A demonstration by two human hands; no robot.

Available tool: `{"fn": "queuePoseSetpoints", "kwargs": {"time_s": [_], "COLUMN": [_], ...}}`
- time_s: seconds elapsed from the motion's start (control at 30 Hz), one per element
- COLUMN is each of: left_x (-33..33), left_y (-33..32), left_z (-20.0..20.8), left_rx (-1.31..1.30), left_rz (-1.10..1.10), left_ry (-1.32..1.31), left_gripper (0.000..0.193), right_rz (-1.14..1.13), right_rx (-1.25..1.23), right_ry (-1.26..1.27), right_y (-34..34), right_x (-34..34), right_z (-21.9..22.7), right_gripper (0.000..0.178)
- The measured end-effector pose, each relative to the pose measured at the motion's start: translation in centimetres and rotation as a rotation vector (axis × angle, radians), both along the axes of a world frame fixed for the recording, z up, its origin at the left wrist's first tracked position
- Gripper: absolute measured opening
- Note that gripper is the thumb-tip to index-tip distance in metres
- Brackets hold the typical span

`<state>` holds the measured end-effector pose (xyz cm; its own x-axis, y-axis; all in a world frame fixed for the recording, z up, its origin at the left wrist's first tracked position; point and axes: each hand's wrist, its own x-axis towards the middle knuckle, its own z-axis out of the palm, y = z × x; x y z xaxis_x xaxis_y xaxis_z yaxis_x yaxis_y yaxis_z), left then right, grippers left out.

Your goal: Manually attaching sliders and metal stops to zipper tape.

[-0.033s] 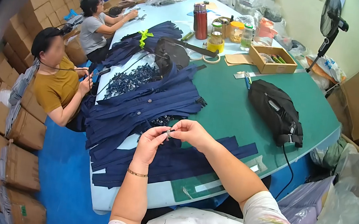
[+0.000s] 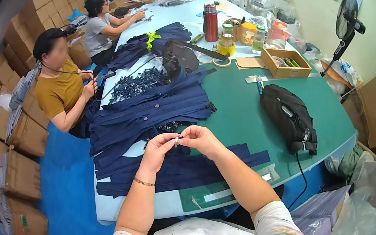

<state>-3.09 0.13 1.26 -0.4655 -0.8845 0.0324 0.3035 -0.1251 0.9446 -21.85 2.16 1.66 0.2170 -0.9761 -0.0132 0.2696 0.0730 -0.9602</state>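
Note:
My left hand (image 2: 158, 148) and my right hand (image 2: 200, 139) meet above the near side of the table. Both are closed, fingertips pinched on one small dark piece with a metallic glint (image 2: 177, 139); it is too small to name surely. Long flat navy fabric strips (image 2: 153, 178), like zipper tapes, lie beneath and in front of my hands. More navy strips (image 2: 150, 106) are spread in a thick layer just beyond. Behind these is a pile of small dark pieces with shiny spots (image 2: 139, 85), like zipper sliders; a few more show among the strips by my left hand.
A black bag (image 2: 286, 116) lies on the green mat (image 2: 233, 110), a cord hanging from it. Farther off stand a wooden box (image 2: 285, 64), a red flask (image 2: 210, 22) and jars (image 2: 227, 40). Co-workers sit along the left side, the nearest in a mustard shirt (image 2: 57, 92). Cartons (image 2: 24, 170) are stacked left.

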Motion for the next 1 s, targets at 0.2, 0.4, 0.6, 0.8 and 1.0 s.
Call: {"fn": "queuePoseSetpoints", "kwargs": {"time_s": [0.2,0.4,0.6,0.8,1.0], "left_x": [-0.3,-0.5,-0.6,-0.7,-0.9], "left_y": [0.3,0.5,0.4,0.7,1.3], "left_z": [-0.2,-0.1,0.2,0.2,0.0], "left_rx": [-0.059,-0.083,-0.119,-0.103,-0.105], "left_rz": [0.003,0.008,0.051,0.052,0.039], "left_ry": [-0.022,0.013,0.017,0.032,-0.011], "left_gripper": [0.019,0.02,0.021,0.019,0.017], "right_rz": [0.062,0.047,-0.057,0.002,0.095], "right_rx": [-0.057,-0.013,-0.071,-0.083,-0.076], "right_ry": [0.17,0.009,0.023,0.038,0.191], "right_y": [0.3,0.0,0.1,0.1,0.7], "right_x": [-1.1,-1.1,0.4,0.0,-1.2], "right_z": [0.9,0.5,0.2,0.6,1.5], "right_gripper": [0.016,0.021,0.017,0.02,0.027]}}
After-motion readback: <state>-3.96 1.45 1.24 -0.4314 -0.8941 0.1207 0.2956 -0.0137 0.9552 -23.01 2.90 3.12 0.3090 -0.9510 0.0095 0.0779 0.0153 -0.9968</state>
